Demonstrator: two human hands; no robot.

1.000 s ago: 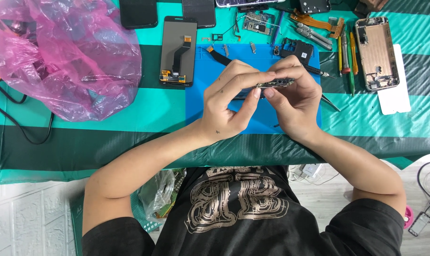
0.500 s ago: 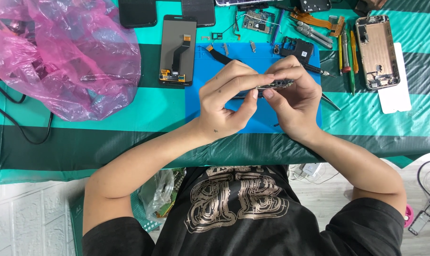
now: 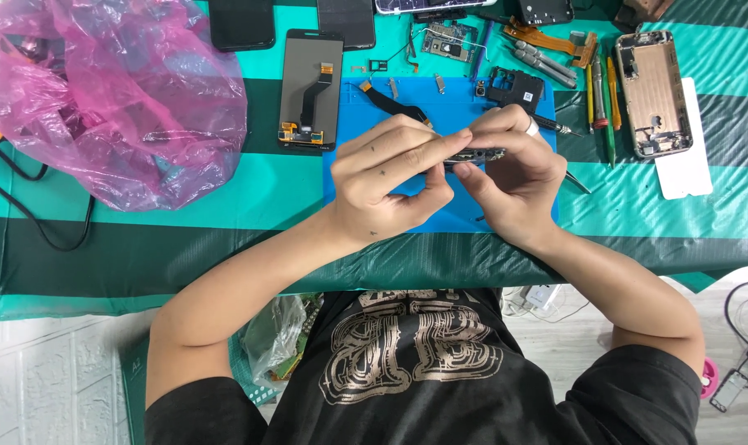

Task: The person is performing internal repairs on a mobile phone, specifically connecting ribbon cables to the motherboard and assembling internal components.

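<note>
Both of my hands meet over a blue work mat (image 3: 390, 198) on a green striped table cover. My left hand (image 3: 390, 177) and my right hand (image 3: 510, 181) pinch the two ends of a thin dark circuit board (image 3: 477, 155), held edge-on a little above the mat. A ring sits on one finger of my right hand. A black flex cable (image 3: 390, 103) lies on the mat just behind my left hand. A black phone frame part (image 3: 514, 86) rests at the mat's far right corner.
A crumpled pink plastic bag (image 3: 118, 99) fills the left of the table. A phone screen with a flex cable (image 3: 310, 91) lies left of the mat. Screwdrivers and pry tools (image 3: 600, 95), a gold phone housing (image 3: 652, 92) and a white card (image 3: 683, 169) lie at right. Black cables (image 3: 28, 214) loop at far left.
</note>
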